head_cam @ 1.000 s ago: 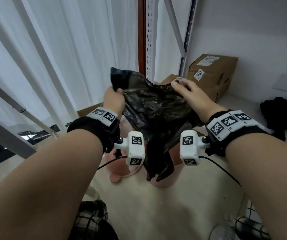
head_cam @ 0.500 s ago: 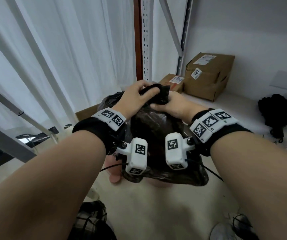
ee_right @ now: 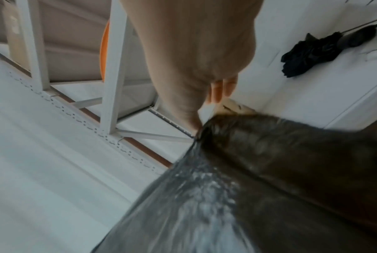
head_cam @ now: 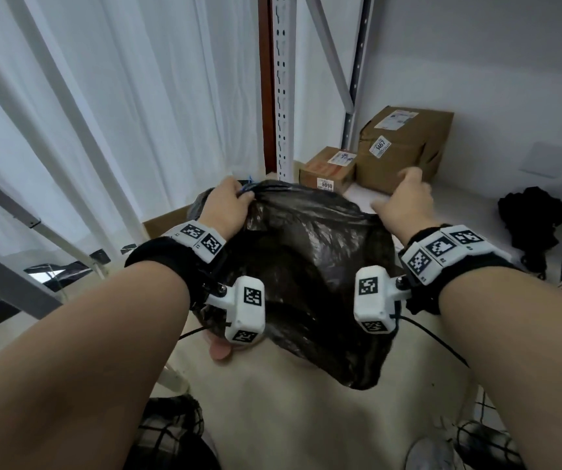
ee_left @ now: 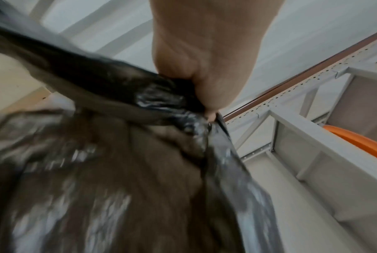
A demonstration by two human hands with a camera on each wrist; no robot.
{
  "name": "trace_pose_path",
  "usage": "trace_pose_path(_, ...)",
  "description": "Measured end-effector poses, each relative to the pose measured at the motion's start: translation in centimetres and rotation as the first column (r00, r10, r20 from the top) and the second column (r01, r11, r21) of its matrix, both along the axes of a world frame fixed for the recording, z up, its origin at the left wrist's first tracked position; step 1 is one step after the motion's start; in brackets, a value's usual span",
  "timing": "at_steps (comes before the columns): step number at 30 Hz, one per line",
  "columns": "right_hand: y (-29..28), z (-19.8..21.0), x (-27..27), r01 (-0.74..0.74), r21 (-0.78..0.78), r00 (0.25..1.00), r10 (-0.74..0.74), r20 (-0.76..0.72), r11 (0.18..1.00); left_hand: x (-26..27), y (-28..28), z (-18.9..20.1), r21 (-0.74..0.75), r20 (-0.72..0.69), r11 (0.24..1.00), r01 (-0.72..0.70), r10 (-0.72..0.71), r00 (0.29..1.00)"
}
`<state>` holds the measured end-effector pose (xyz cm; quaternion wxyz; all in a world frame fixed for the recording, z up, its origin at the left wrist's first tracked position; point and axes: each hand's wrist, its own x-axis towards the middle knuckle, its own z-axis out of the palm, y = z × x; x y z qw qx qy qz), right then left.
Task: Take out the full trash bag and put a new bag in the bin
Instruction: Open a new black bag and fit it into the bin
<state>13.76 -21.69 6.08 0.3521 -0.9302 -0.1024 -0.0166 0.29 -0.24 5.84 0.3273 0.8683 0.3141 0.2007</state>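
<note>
A black trash bag (head_cam: 306, 266) is stretched wide between my two hands, over a pink bin (head_cam: 220, 351) of which only a small tab shows below it. My left hand (head_cam: 228, 205) grips the bag's bunched rim at the far left; in the left wrist view the left hand (ee_left: 207, 113) is curled tight on the crumpled plastic (ee_left: 118, 171). My right hand (head_cam: 401, 198) holds the rim on the right. In the right wrist view the right hand (ee_right: 204, 111) has its thumb at the taut edge of the bag (ee_right: 269, 171) and its other fingers stretched out.
Two cardboard boxes (head_cam: 405, 147) (head_cam: 328, 167) sit on the floor behind the bin beside a metal shelf upright (head_cam: 284, 79). White curtains (head_cam: 103, 96) hang on the left. A black folded umbrella (head_cam: 533, 218) lies at the right. My shoe (head_cam: 432, 452) is at the bottom right.
The bag hung bunched between my raised hands, then my hands met at its top. Now they have pulled apart and lower, spreading the bag wide over the bin.
</note>
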Motion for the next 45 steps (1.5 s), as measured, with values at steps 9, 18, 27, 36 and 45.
trace_pose_path(9, 4.2, 1.2, -3.3, -0.541, 0.238, 0.831, 0.555, 0.009, 0.806, 1.6, -3.3, 2.2, -0.706, 0.445, 0.627, 0.328, 0.033, 0.895)
trace_pose_path(18, 3.0, 0.4, -1.0, -0.382, -0.151, 0.921, 0.39, 0.024, 0.912, 1.1, -1.6, 2.0, -0.042, 0.252, 0.995, 0.085, -0.072, 0.965)
trace_pose_path(27, 1.7, 1.0, -0.8, -0.114, -0.127, 0.981, 0.132, 0.14, 0.985, 0.0, -0.1, 1.2, 0.003, -0.099, 0.977, 0.214, -0.213, 0.972)
trace_pose_path(36, 3.4, 1.2, -2.3, -0.28, -0.15, 0.956, 0.29, 0.047, 0.948, 0.9, -1.3, 2.4, -0.341, 0.208, 0.932, 0.121, -0.051, 0.977)
trace_pose_path(45, 5.6, 1.6, -3.7, -0.616, -0.199, 0.746, 0.646, 0.163, 0.762, 0.2, -2.4, 4.1, -0.006, -0.004, 0.878, 0.478, -0.478, 0.878)
